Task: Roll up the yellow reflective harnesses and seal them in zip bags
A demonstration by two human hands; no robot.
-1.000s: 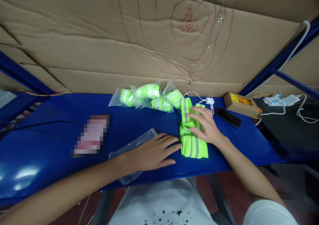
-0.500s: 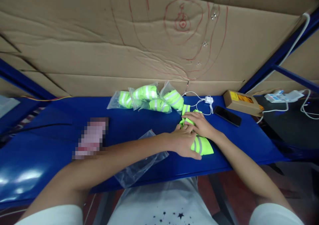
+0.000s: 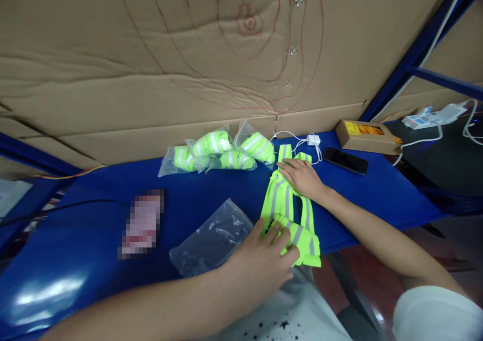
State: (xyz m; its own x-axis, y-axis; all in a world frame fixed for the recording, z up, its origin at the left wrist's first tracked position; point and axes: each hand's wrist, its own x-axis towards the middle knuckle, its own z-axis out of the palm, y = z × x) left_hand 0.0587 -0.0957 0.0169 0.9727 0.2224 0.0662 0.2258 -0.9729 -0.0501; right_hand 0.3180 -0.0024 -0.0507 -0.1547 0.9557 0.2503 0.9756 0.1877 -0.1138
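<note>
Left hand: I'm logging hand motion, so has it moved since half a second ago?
Yes: judged against the blue tabletop, the left hand has moved toward the near edge, closer to the person's body.

2 palms down: left hand [image 3: 260, 261] low, fingers [image 3: 282, 239] curled; right hand [image 3: 304, 177] farther forward, flatter.

Blue table [image 3: 94, 220] — straps [image 3: 277, 200], bags [image 3: 214, 145], phone [image 3: 346, 161]
</note>
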